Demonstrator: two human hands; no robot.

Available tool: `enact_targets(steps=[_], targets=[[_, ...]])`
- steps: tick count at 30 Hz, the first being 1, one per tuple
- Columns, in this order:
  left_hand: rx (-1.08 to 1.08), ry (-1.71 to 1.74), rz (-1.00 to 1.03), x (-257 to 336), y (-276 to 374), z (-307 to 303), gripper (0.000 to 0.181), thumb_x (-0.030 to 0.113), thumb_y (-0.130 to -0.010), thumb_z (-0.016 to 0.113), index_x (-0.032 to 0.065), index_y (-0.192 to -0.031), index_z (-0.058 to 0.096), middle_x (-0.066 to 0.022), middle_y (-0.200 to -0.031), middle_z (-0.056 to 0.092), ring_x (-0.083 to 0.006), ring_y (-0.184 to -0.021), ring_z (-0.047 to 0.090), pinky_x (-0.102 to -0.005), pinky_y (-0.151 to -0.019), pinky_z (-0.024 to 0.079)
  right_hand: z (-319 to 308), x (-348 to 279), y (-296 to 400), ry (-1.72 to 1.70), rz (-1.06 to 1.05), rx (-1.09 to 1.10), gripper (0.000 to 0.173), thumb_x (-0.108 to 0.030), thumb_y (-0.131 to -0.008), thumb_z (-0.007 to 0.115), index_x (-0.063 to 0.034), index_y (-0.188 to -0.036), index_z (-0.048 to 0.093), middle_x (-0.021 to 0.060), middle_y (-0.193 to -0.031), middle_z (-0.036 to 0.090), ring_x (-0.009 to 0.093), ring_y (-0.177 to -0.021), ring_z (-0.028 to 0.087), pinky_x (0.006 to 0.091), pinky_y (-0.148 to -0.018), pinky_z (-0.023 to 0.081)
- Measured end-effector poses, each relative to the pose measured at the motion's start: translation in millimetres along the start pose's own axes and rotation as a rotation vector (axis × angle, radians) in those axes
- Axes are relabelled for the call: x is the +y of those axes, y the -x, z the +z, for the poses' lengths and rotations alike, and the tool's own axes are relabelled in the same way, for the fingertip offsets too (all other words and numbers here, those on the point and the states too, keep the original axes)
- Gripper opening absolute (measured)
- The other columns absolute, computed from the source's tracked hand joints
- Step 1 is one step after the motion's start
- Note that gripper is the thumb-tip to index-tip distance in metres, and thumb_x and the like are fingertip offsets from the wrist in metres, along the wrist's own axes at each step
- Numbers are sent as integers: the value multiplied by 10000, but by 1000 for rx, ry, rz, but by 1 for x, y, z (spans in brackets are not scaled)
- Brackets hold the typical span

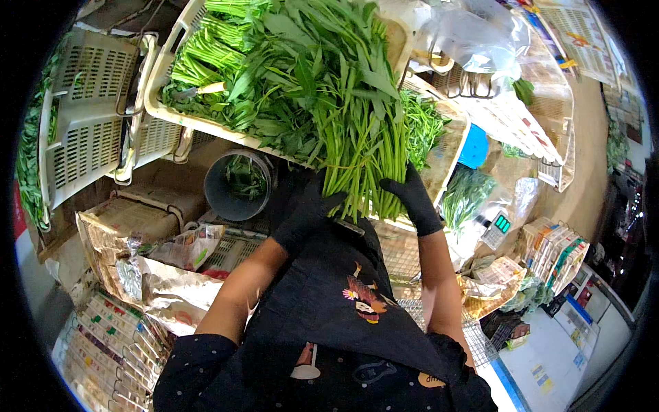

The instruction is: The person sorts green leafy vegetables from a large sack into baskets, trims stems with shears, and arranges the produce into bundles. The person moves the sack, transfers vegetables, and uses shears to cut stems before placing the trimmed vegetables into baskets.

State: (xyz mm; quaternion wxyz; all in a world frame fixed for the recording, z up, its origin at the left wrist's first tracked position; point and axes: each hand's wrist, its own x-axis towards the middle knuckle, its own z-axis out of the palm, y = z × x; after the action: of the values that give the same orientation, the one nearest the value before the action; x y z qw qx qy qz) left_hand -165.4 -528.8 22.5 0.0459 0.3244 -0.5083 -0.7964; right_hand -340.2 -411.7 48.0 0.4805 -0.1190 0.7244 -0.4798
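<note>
A large bundle of water spinach (pixel 360 170) lies with its stems toward me and its leaves over a cream plastic crate (pixel 226 126) full of leafy greens. My left hand (pixel 306 206), in a black glove, closes on the stems from the left. My right hand (pixel 412 198), gloved in black too, holds the stems from the right, thumb in front. A thin band crosses the stems above my hands. At the crate's left lies a knife with a light wooden handle (pixel 211 88), its blade partly among leaves.
A grey bucket (pixel 238 206) with leaf scraps stands below the crate. At right are another crate (pixel 455 149), a bagged bunch of greens (pixel 467 198), a blue plastic item (pixel 473 147) and a scale with a lit display (pixel 497 230). Slatted crates (pixel 85 118) stand at left.
</note>
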Motion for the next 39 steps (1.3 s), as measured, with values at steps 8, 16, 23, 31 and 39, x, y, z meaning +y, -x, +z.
enact_targets(steps=[8,16,23,31,39], targets=[[-139,177,-83,15,-17,19,530,78,-709,615,15,-1178,375,-104,-1101,483,-192,-973,488,-274,-816,410,17,39,-26,-119,135,-48,483,-100,-670,643,22,-1080,419,108,-951,560,194,-817,547,297,-715,452],[-199,-204,-47,38,-13,11,439,77,-726,556,0,-1134,416,-117,-1114,471,-201,-1024,453,-303,-846,369,-28,-3,-25,106,142,-100,414,-138,-673,615,14,-1033,479,80,-828,568,144,-691,542,261,-624,445],[-57,-33,-2,3,2,-19,467,138,-709,594,-1,-1126,437,-115,-1066,514,-207,-988,491,-311,-846,382,-16,11,3,-80,102,-11,465,-88,-657,628,11,-1072,443,85,-845,568,159,-730,544,266,-649,454],[-123,372,-280,-7,-18,-15,460,112,-721,580,-3,-1137,421,-102,-1044,525,-185,-925,518,-269,-782,425,9,44,-14,-566,291,2,356,-45,-668,592,-7,-1003,479,88,-818,565,187,-719,568,293,-628,481],[-106,-882,202,35,-14,-35,394,163,-726,551,4,-1076,468,-161,-984,542,-259,-929,521,-337,-811,406,-18,27,-15,-172,117,37,415,-37,-652,588,13,-1039,446,80,-814,551,157,-681,533,268,-590,446]])
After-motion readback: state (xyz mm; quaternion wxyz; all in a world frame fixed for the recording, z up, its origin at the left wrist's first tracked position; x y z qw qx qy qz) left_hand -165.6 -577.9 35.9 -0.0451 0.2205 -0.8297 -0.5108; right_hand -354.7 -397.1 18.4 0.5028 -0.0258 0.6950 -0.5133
